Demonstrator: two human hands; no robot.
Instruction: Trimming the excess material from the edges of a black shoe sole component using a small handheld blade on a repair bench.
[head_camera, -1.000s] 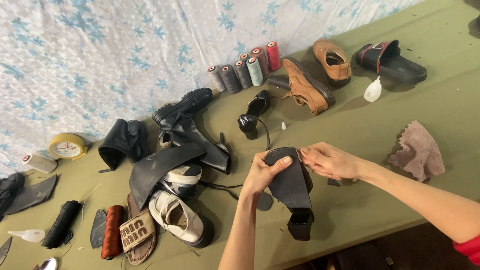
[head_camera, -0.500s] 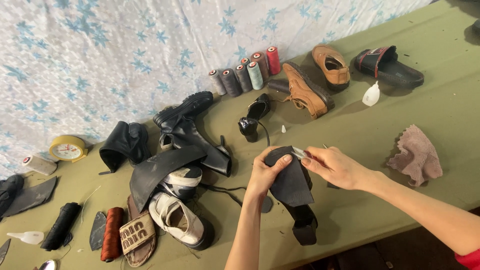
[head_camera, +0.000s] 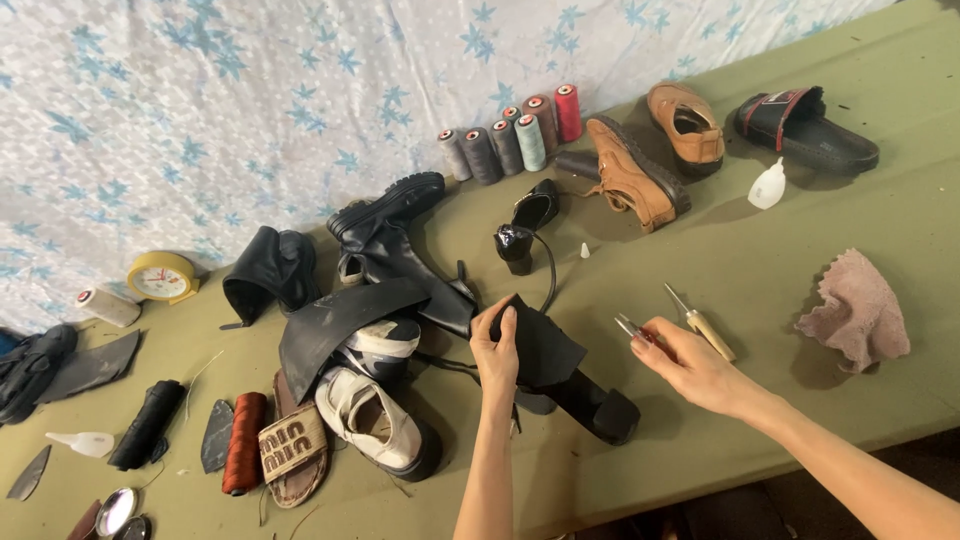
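Head camera looks down on the green bench, crowded with footwear. Biggest risk, as I judge it, is the pile beside my work: the tall black boot, the white sneaker and the loose black leather strip lie close against the black heeled shoe I am working on, so any tug could drag them along or snag the thin black cord.

My left hand has its fingers closed around the shoe's black upper, which rests on the bench near the front edge; the soft leather could slip or fold. My right hand pinches a small metal tool, fingers closed on it; its tip could jab my left fingers. The wooden-handled awl lies touching or just beside that hand and might roll off if nudged.
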